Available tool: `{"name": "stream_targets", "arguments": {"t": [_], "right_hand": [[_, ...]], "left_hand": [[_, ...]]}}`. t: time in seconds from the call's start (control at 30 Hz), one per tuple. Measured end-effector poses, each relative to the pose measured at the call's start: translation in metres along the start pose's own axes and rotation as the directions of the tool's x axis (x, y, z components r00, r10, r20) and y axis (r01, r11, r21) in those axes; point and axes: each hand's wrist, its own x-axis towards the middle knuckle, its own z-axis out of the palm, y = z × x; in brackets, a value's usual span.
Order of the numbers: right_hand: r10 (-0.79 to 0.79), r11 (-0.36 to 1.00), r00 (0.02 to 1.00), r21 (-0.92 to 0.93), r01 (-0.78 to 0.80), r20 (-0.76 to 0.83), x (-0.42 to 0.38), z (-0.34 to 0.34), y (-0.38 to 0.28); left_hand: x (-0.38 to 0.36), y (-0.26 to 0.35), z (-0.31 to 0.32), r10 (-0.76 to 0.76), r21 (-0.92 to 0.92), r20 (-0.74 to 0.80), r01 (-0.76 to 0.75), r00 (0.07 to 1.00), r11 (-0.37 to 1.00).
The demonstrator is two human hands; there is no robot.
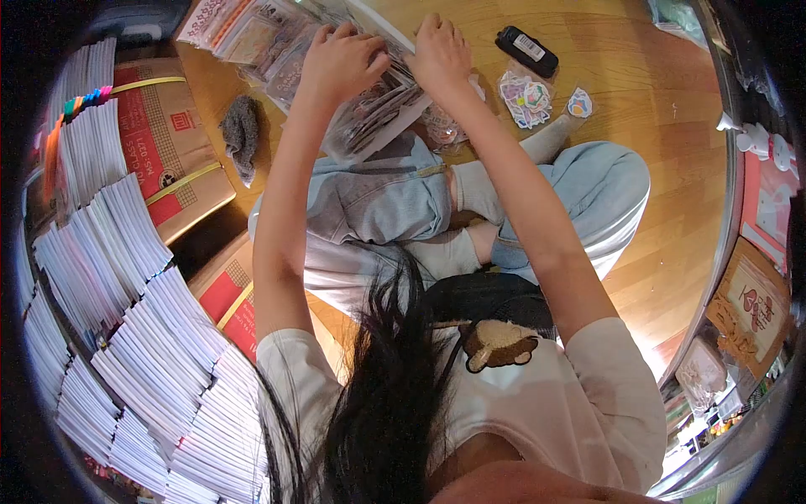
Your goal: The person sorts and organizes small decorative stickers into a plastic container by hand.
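A clear plastic box (389,132) full of small flat packets in see-through bags stands tilted by my legs. My left hand (346,60) lies over the packets (290,67), fingers bent and apart, fingertips touching the bags. At the box's right side, my right hand (441,57) has its fingers curled on the rim. Right of the box lie a pile of cut-out stickers (526,98), a single sticker (579,102) and a black case with a white barcode label (527,52). Another bag of round printed pieces (442,126) lies partly behind my right forearm.
My crossed legs in light jeans (369,197) are close below the box. Rows of stacked booklets (151,344) and strapped cardboard cartons (172,139) line the left. A dark grey fuzzy cloth (241,134) lies on the wooden floor (663,210). A shelf with packets (751,302) borders the right.
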Motion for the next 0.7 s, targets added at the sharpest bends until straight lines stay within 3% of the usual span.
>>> {"name": "stream_targets", "arguments": {"t": [0.07, 0.13, 0.27, 0.37, 0.47, 0.57, 0.67, 0.7], "right_hand": [[0.07, 0.995, 0.987, 0.058, -0.079, 0.144, 0.0, -0.001, 0.002], [0.069, 0.942, 0.941, 0.289, -0.17, 0.331, 0.005, 0.004, 0.014], [0.014, 0.675, 0.812, 0.594, -0.438, 0.583, 0.004, 0.01, 0.026], [0.034, 0.649, 0.859, 0.642, -0.407, 0.51, 0.005, 0.014, 0.03], [0.004, 0.86, 0.901, 0.459, -0.224, 0.434, 0.008, 0.011, 0.03], [-0.01, 0.914, 0.911, 0.373, -0.158, 0.411, 0.009, 0.004, 0.023], [-0.041, 0.827, 0.873, 0.507, -0.244, 0.486, 0.013, -0.001, 0.033], [-0.009, 0.812, 0.902, 0.529, -0.246, 0.433, 0.011, -0.008, 0.04]], "left_hand": [[0.0, 0.0, -0.004, -0.017, 0.007, 0.108, 0.016, 0.994, 1.0], [0.0, 0.001, -0.007, -0.022, 0.011, 0.16, 0.02, 0.987, 1.0], [0.0, 0.0, -0.005, -0.026, 0.007, 0.14, 0.025, 0.99, 1.0], [0.0, 0.001, -0.007, -0.033, 0.004, 0.147, 0.033, 0.989, 0.999], [-0.001, 0.0, -0.004, -0.037, -0.007, 0.139, 0.039, 0.99, 0.999], [-0.001, 0.001, -0.005, -0.033, -0.003, 0.142, 0.033, 0.989, 0.999], [0.0, 0.001, -0.007, -0.025, 0.023, 0.158, 0.022, 0.987, 0.999], [-0.001, 0.001, -0.007, -0.023, 0.031, 0.166, 0.018, 0.986, 0.999]]}}
